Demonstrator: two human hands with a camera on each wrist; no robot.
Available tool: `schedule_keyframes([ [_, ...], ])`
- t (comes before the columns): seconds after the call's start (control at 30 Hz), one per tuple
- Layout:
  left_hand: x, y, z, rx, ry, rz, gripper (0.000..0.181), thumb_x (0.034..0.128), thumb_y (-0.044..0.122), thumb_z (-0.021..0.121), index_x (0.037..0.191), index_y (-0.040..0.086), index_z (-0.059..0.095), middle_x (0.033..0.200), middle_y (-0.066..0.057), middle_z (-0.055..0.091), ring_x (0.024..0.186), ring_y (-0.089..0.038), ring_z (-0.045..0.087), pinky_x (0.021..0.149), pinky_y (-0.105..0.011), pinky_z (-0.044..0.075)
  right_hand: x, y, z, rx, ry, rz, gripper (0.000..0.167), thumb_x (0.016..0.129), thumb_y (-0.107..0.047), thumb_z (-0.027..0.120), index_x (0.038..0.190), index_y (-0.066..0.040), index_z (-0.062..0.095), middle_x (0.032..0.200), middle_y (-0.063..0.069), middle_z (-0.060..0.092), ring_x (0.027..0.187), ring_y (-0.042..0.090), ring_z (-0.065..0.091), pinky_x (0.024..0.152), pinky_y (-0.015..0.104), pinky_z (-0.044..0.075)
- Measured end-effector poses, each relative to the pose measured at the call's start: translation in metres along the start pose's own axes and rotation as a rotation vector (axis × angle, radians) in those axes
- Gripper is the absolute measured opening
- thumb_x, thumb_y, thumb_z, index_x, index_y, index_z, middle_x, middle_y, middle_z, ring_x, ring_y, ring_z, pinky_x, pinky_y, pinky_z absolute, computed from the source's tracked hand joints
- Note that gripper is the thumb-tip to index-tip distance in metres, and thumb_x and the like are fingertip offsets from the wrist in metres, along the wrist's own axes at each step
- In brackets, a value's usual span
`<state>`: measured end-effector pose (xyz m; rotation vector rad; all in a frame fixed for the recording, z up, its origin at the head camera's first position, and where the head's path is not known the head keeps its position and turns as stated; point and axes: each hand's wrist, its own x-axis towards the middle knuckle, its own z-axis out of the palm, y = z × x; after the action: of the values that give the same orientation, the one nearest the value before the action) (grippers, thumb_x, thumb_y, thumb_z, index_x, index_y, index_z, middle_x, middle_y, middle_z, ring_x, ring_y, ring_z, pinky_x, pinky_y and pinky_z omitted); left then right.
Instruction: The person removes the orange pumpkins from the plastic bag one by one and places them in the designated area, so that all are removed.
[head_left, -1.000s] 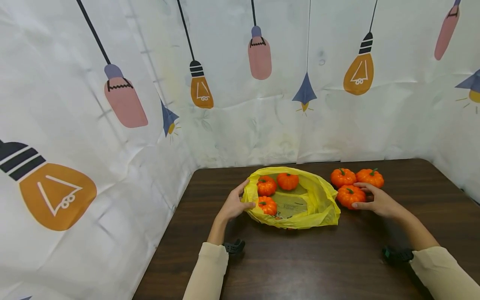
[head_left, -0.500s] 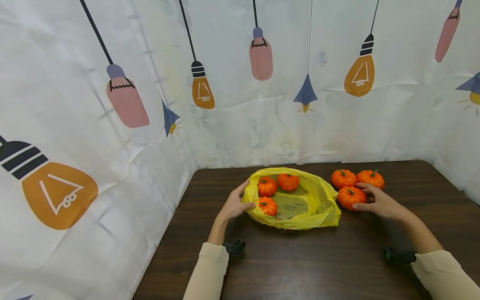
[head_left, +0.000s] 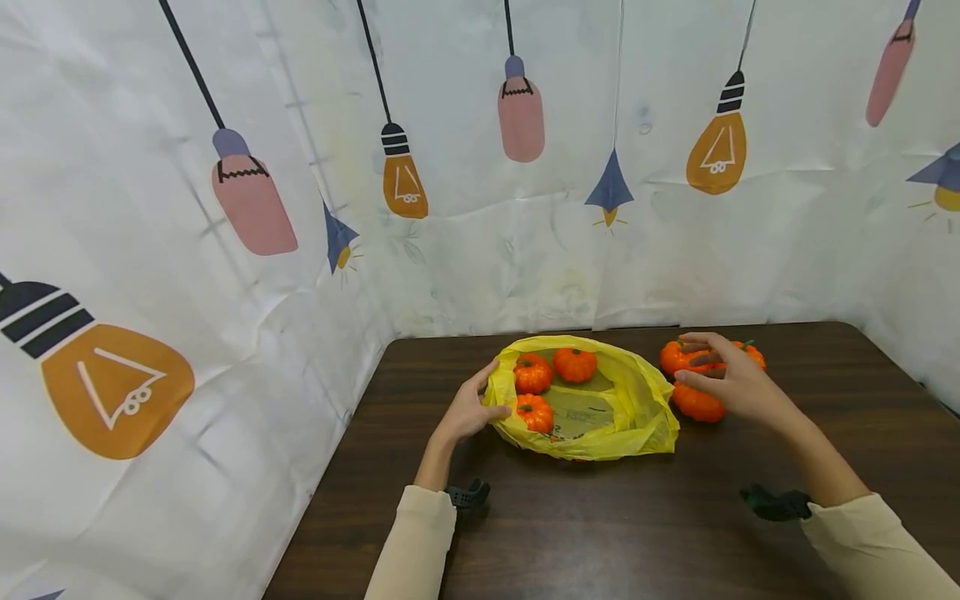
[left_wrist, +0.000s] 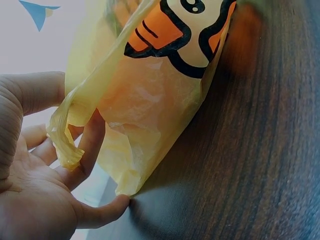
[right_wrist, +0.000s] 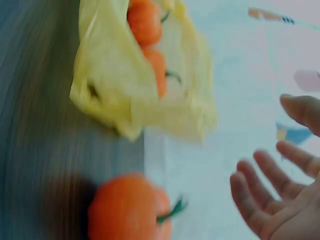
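Likely bagging round orange pumpkins (head_left: 696, 404): gripping crinkly yellow plastic bag (head_left: 600, 447) in curled left fingers (left_wrist: 94, 142), hovering right fingers (right_wrist: 272, 172) parted, empty; should grasp next.

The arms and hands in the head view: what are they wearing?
Both arms wear plain cream sleeves: the left sleeve and the right sleeve end before the wrists. There's a small dark gadget at each wrist, the left gadget and the right gadget. The left hand and right hand are bare, with no gloves.
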<state>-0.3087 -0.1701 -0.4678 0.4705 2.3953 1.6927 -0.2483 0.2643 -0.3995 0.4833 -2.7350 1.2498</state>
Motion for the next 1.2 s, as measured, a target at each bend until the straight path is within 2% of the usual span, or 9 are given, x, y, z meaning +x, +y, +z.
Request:
schedule_keyframes([
  [0.1, -0.001, 0.000, -0.001, 0.002, 0.001, -0.005, 0.090, 0.0887, 0.004, 0.076, 0.163, 0.020, 0.028, 0.167, -0.018, 0.029, 0.114, -0.035, 0.069, 0.084, -0.037, 0.061, 0.010, -0.013, 0.017, 0.029, -0.026, -0.060, 0.053, 0.101, -0.029, 0.066, 0.147, -0.008, 0.048, 0.136, 0.019, 0.058, 0.117, 0.035, 0.060, 0.088, 0.032, 0.056],
  [0.17, -0.001, 0.000, 0.000, 0.000, -0.002, -0.003, 0.090, 0.0885, 0.003, 0.076, 0.163, 0.020, 0.028, 0.166, -0.019, 0.030, 0.115, -0.036, 0.068, 0.084, -0.038, 0.061, 0.016, -0.018, 0.031, 0.044, -0.055, -0.093, 0.048, 0.101, -0.027, 0.067, 0.143, -0.009, 0.053, 0.131, 0.017, 0.062, 0.113, 0.030, 0.062, 0.090, 0.033, 0.055],
  [0.27, -0.001, 0.000, 0.000, 0.000, 0.000, -0.001, 0.091, 0.0881, 0.003, 0.076, 0.163, 0.019, 0.028, 0.165, -0.020, 0.031, 0.115, -0.036, 0.068, 0.085, -0.038, 0.061, 0.024, -0.023, 0.053, 0.087, -0.110, -0.084, 0.045, 0.099, -0.028, 0.069, 0.139, -0.012, 0.057, 0.129, 0.013, 0.063, 0.112, 0.026, 0.063, 0.093, 0.038, 0.056],
  [0.4, -0.001, 0.002, 0.001, 0.010, 0.006, 0.004, 0.091, 0.0879, 0.002, 0.076, 0.163, 0.018, 0.028, 0.164, -0.020, 0.033, 0.114, -0.035, 0.068, 0.084, -0.037, 0.061, 0.035, -0.022, 0.082, 0.129, -0.165, -0.061, 0.046, 0.097, -0.029, 0.072, 0.138, -0.013, 0.058, 0.133, 0.013, 0.061, 0.116, 0.030, 0.063, 0.089, 0.039, 0.058],
  [0.6, -0.001, 0.003, 0.001, 0.024, 0.009, 0.006, 0.092, 0.0872, 0.002, 0.076, 0.164, 0.018, 0.027, 0.164, -0.017, 0.034, 0.116, -0.032, 0.067, 0.086, -0.037, 0.061, 0.053, -0.015, 0.113, 0.139, -0.188, -0.051, 0.057, 0.097, -0.025, 0.071, 0.143, 0.001, 0.051, 0.142, 0.026, 0.052, 0.126, 0.047, 0.055, 0.098, 0.054, 0.054],
  [0.77, -0.001, 0.003, 0.000, 0.026, 0.016, 0.011, 0.093, 0.0874, 0.001, 0.076, 0.164, 0.020, 0.027, 0.167, -0.014, 0.031, 0.123, -0.036, 0.064, 0.089, -0.039, 0.061, 0.069, -0.012, 0.128, 0.064, -0.140, 0.034, 0.069, 0.094, -0.032, 0.074, 0.150, -0.003, 0.045, 0.152, 0.026, 0.042, 0.133, 0.048, 0.048, 0.104, 0.061, 0.047],
  [1.0, -0.001, 0.005, -0.001, 0.057, 0.037, 0.007, 0.091, 0.0874, 0.003, 0.077, 0.163, 0.022, 0.030, 0.169, -0.012, 0.026, 0.135, -0.042, 0.054, 0.094, -0.045, 0.059, 0.088, -0.009, 0.138, 0.072, -0.144, 0.173, 0.098, 0.091, -0.050, 0.074, 0.161, -0.004, 0.022, 0.162, 0.033, 0.017, 0.145, 0.055, 0.030, 0.111, 0.069, 0.036],
  [1.13, -0.001, 0.006, 0.001, 0.076, 0.037, 0.007, 0.091, 0.0872, 0.003, 0.077, 0.163, 0.023, 0.030, 0.169, -0.013, 0.027, 0.136, -0.042, 0.054, 0.095, -0.045, 0.058, 0.096, -0.007, 0.140, 0.073, -0.145, 0.218, 0.103, 0.092, -0.048, 0.073, 0.161, 0.001, 0.015, 0.165, 0.035, 0.009, 0.149, 0.056, 0.020, 0.115, 0.069, 0.030],
  [1.2, 0.000, 0.006, 0.002, 0.081, 0.033, 0.009, 0.092, 0.0870, 0.003, 0.077, 0.163, 0.023, 0.030, 0.168, -0.013, 0.028, 0.134, -0.042, 0.055, 0.095, -0.045, 0.058, 0.100, -0.006, 0.142, 0.083, -0.137, 0.215, 0.099, 0.093, -0.042, 0.073, 0.160, 0.003, 0.017, 0.164, 0.035, 0.012, 0.148, 0.056, 0.021, 0.115, 0.068, 0.031],
])
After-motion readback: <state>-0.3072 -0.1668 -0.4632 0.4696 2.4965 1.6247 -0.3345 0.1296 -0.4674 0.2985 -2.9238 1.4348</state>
